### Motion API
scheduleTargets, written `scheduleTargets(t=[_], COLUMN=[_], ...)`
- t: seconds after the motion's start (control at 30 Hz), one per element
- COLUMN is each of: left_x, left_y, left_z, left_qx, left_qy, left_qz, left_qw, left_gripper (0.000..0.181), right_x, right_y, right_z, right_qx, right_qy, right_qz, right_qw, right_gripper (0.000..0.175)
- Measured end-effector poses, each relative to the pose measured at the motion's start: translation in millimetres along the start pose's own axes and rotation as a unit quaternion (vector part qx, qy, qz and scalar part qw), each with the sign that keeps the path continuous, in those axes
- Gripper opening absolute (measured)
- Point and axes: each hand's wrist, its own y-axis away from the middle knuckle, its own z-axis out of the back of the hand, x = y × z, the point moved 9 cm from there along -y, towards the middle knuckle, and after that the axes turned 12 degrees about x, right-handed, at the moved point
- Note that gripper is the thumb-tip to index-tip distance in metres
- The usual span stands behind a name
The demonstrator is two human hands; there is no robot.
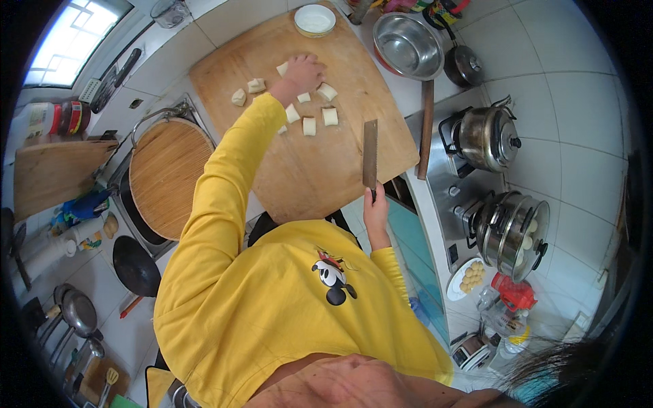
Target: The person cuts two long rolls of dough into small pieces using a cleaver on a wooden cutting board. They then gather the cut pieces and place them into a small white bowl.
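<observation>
Cut pieces of white dough (330, 116) lie scattered on a large wooden board (316, 168) in front of me. My left hand (304, 74) reaches over the far part of the board, palm down among the pieces. One dough piece (282, 69) shows right beside it. The fingertips and anything beneath the palm are hidden. My right hand (376, 209) is closed around the dark handle of a kitchen knife (370, 153) with a long rectangular blade. The blade points away from me, above the board's right part, apart from the dough.
A white bowl (315, 19) stands at the board's far edge. Right of the board are a steel basin (408, 46), a wooden rolling pin (426, 127), a kettle (487, 137) and a steamer pot (510, 234) on the stove. A round slatted lid (171, 178) covers part of the sink.
</observation>
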Motion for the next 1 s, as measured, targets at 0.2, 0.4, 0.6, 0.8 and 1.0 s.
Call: scheduleTargets(t=[0.2, 0.4, 0.6, 0.8, 1.0], left_x=[-73, -75, -85, -81, -28], left_y=[7, 24, 92, 196, 264], left_z=[-33, -41, 2, -13, -20], left_qx=[0.057, 0.010, -0.129, -0.123, -0.155], left_qy=[-0.095, -0.040, 0.119, 0.209, 0.163], left_qz=[0.045, 0.014, -0.038, -0.010, 0.144], left_qw=[0.993, 0.999, 0.984, 0.970, 0.964], left_gripper=[0.027, 0.027, 0.037, 0.030, 0.048], right_x=[13, 3, -6, 1, 18], right_y=[-1, 1, 4, 4, 5], right_z=[-3, -3, -12, -20, -26], right_qx=[0.008, 0.029, 0.027, 0.036, 0.028], right_qy=[0.013, 0.014, 0.010, -0.006, -0.006], right_qz=[0.025, -0.026, -0.009, 0.003, 0.034], right_qw=[1.000, 0.999, 1.000, 0.999, 0.999], right_gripper=[0.031, 0.033, 0.034, 0.034, 0.031])
